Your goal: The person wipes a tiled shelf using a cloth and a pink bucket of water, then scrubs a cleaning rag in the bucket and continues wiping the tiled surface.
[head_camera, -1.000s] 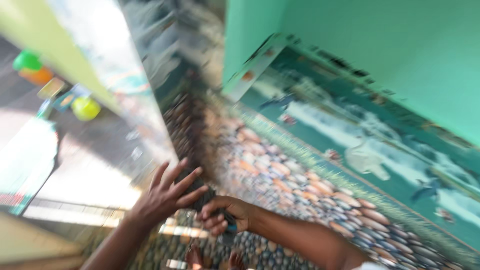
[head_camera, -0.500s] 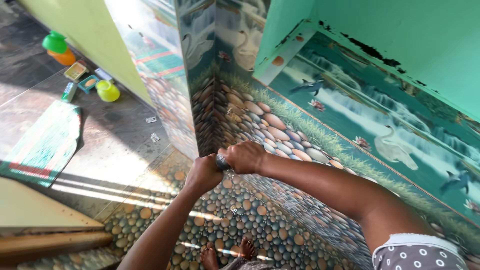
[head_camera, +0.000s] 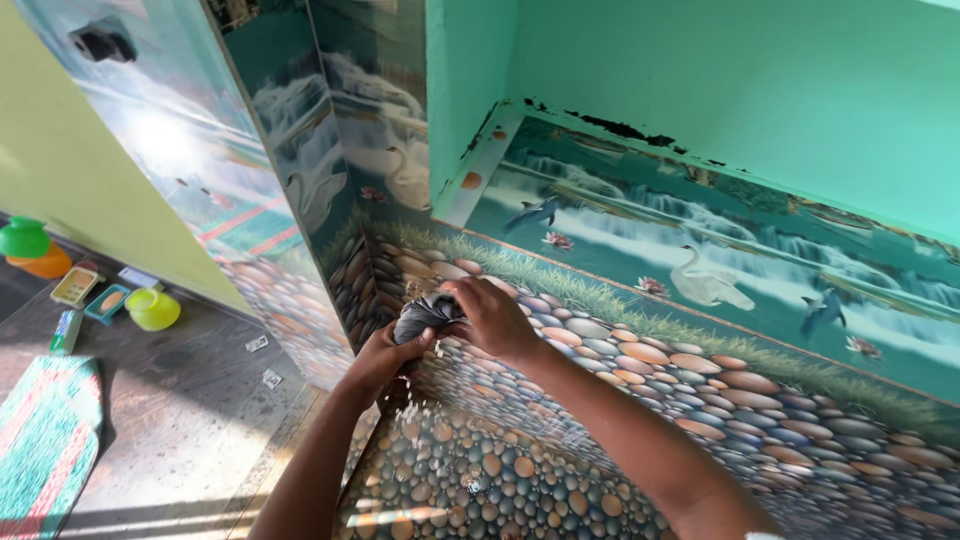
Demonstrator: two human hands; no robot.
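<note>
Wringing a dark wet cloth (head_camera: 425, 315) against the pebble-pattern wall tiles (head_camera: 620, 350): left hand (head_camera: 380, 358) and right hand (head_camera: 490, 318) both grip it tightly; water drips, so squeezing seems unfinished.

Far left of the clasped hands (head_camera: 440, 325), on the grey floor, lie a few small packs. A flat rectangular pack (head_camera: 76, 285), yellow with a pale rim, sits furthest out. Just beside it, nearer the hands, is a teal-edged pack (head_camera: 107, 303) with an orange centre. Below these stands a narrow green packet (head_camera: 66, 330). Two small white scraps (head_camera: 264, 361), perhaps torn wrappers, lie closer in, down-left of the hands. No signs or screens can be seen.
</note>
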